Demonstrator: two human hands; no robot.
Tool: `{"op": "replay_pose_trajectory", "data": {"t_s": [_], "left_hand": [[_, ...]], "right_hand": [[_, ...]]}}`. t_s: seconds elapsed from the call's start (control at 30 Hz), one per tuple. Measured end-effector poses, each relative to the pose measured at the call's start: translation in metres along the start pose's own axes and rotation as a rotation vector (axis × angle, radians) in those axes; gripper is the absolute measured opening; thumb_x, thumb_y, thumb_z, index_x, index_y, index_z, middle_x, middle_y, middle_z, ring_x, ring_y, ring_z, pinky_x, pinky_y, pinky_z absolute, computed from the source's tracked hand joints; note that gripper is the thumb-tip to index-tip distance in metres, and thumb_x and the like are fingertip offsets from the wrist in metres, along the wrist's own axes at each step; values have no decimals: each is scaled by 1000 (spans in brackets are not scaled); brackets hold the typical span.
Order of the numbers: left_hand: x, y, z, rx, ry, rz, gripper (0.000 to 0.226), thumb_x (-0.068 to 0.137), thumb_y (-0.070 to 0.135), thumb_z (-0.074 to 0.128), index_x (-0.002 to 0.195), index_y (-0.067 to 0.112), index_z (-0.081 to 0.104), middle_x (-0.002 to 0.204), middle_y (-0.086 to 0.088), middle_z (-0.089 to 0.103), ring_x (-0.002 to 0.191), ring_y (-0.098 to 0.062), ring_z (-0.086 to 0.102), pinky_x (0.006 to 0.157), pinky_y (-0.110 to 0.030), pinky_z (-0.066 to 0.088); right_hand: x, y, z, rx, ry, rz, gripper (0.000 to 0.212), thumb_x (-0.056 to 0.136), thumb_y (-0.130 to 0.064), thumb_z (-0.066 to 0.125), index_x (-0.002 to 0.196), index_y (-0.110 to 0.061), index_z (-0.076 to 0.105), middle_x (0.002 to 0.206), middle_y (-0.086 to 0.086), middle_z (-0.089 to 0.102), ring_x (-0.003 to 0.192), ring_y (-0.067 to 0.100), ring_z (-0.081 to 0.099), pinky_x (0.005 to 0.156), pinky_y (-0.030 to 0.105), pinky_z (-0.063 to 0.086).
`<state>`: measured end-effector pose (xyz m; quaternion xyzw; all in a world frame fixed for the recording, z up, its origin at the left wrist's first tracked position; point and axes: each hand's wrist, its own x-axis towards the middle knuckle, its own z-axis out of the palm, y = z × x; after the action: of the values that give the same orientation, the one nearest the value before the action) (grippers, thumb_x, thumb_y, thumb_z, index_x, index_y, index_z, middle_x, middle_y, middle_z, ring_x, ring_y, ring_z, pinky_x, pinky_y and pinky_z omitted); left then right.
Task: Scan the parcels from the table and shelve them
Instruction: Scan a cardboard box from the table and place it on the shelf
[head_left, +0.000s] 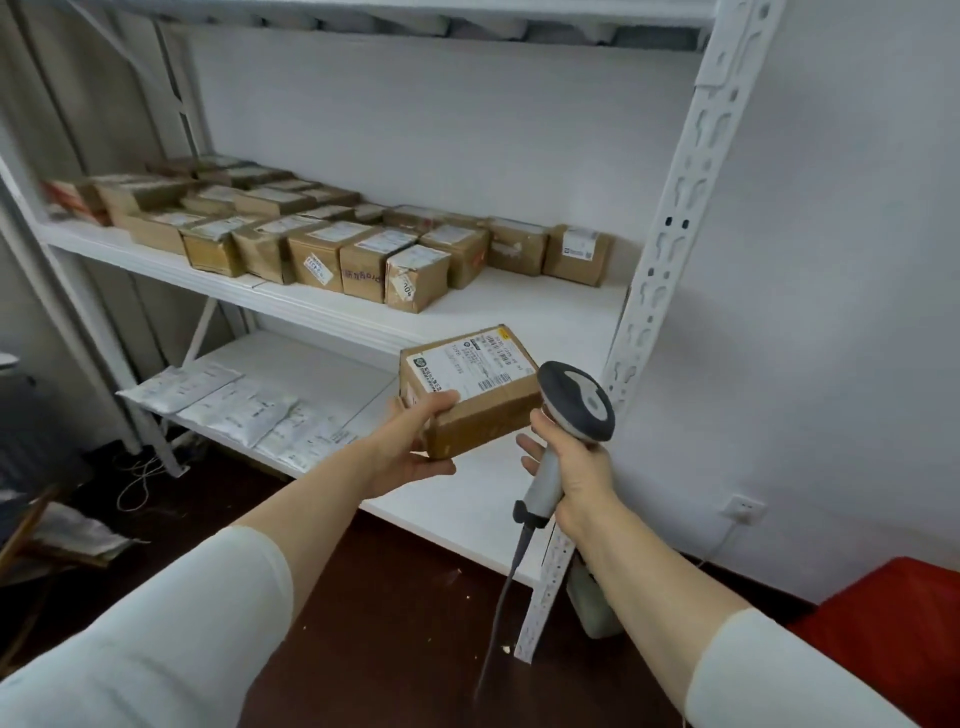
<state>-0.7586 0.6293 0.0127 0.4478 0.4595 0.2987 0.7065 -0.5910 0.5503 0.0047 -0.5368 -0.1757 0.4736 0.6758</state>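
One labelled parcel (472, 384) is held in front of the white rack (670, 234), the left hand (410, 447) curled round its near corner. The right hand (576, 467) grips one scanner (576, 400) just beside it. The rack's middle shelf holds some twenty boxes (363, 260), its lower shelf about four mailers (234, 410). White wall behind the rack, dark floor (395, 597) below.

Print on the box (478, 415) label (470, 366) was too small to read, red crate (893, 608) cut off at the right edge.
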Motion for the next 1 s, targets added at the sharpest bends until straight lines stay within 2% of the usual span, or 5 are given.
{"op": "replay_pose_trajectory", "data": {"t_s": [0.2, 0.6, 0.73, 0.9, 1.0], "left_hand": [[63, 35, 26, 66, 67, 95, 116, 71, 51, 77, 143, 53, -13, 135, -2, 43, 110, -30, 58, 74, -46, 59], [184, 80, 39, 426, 170, 28, 116, 61, 70, 71, 147, 14, 16, 145, -11, 40, 127, -32, 46, 93, -46, 52], [228, 101, 32, 891, 289, 56, 118, 62, 90, 48, 149, 13, 27, 146, -18, 32, 134, -34, 33, 105, -44, 41], [277, 132, 14, 1173, 293, 455, 85, 88, 68, 41, 154, 24, 10, 159, -14, 1, 147, -30, -5, 118, -42, 6], [309, 154, 6, 1375, -48, 729, 75, 87, 68, 31, 146, 23, 38, 148, -10, 34, 143, -30, 19, 115, -39, 20]], "right_hand": [[70, -21, 26, 36, -95, 1, 46, 79, -12, 77, 122, -7, 60, 112, 14, 70, 101, 29, 68, 95, 44, 52], [178, -68, 53, -101, -50, 13, 19, 79, -21, 78, 92, -15, 66, 77, 2, 70, 68, 13, 66, 54, 24, 51], [218, -70, 73, -99, 15, 53, 24, 78, -22, 80, 95, -11, 68, 76, 5, 70, 65, 16, 63, 66, 32, 55], [267, -73, 104, -37, 91, 70, 36, 78, -20, 80, 109, -10, 65, 96, 10, 72, 77, 21, 69, 70, 31, 55], [292, -76, 117, -10, 118, 95, 41, 78, -18, 80, 114, -5, 64, 103, 15, 71, 81, 25, 70, 63, 30, 54]]}}
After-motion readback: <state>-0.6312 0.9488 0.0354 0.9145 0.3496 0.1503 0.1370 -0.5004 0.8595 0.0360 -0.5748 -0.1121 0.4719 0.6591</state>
